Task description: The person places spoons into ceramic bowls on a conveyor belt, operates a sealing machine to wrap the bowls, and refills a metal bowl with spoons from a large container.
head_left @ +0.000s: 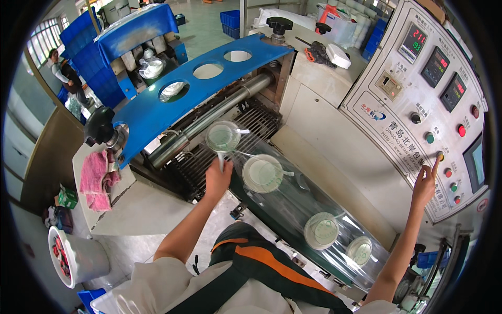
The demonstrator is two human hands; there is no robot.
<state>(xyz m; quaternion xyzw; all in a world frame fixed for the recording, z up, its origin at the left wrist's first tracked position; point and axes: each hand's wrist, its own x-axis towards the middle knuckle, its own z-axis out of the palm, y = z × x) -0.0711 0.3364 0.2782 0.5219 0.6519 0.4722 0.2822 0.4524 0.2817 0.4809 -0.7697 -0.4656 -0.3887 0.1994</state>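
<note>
While divided between control panel (pixel 387 112) and green belt (pixel 272 214), at risk of a mistimed start

Watch the clear film (pixel 300 188) on the belt, creased and perhaps quick to snag if tugged; respect the blue plate (pixel 266 51) and the metal roller (pixel 225 110) near it, a possible pinch if set moving with the left hand (pixel 217 178) so close; check three round pieces (pixel 262 174) spaced unevenly along the belt, liable to shift if jerked; steady the round handled piece (pixel 223 136) at the belt's roller end, gripped by its handle (pixel 221 158) in that hand and likely to sit crooked if let go carelessly; mind the right hand (pixel 424 187), grasping nothing, with index finger (pixel 435 166) stretched to a button (pixel 441 155), near enough to neighbouring buttons (pixel 448 172) to risk a wrong press through haste
</note>
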